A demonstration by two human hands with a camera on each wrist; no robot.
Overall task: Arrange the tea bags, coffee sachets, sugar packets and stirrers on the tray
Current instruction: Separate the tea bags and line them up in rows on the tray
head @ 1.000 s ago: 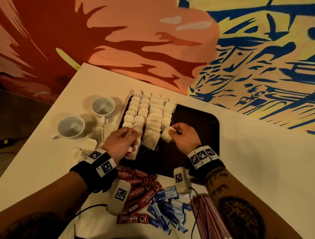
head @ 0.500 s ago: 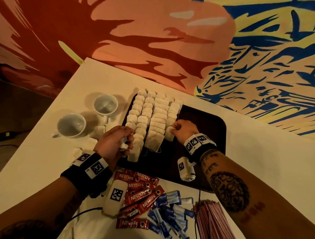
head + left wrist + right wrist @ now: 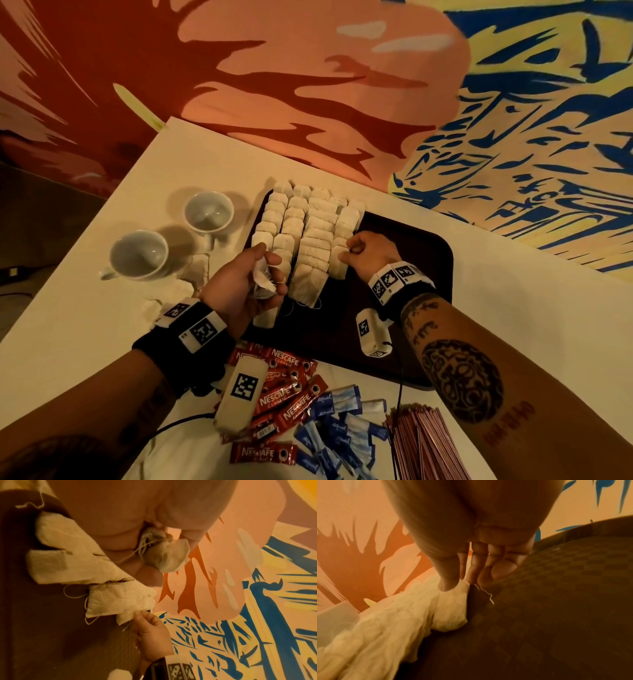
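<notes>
A dark tray [image 3: 411, 260] lies on the white table, with rows of tea bags [image 3: 308, 233] covering its left part. My left hand [image 3: 260, 274] hovers over the near end of the left rows and grips a crumpled bunch of tea bags [image 3: 166, 553] with loose strings. My right hand [image 3: 359, 250] pinches the top of one tea bag [image 3: 452, 608] that lies on the tray at the near end of the rightmost row. Red coffee sachets [image 3: 284, 387], blue sugar packets [image 3: 339, 431] and a bundle of stirrers [image 3: 424, 445] lie on the table in front of the tray.
Two white cups [image 3: 209, 210] [image 3: 138, 255] stand left of the tray, with a few loose tea bags [image 3: 178, 287] beside them. The tray's right half [image 3: 421, 308] is bare. A painted wall runs behind the table, and the table's left edge drops to a dark floor.
My right hand carried its tea bag forward and set it down against the right row. My left hand shifted slightly forward, still holding its bunch.
</notes>
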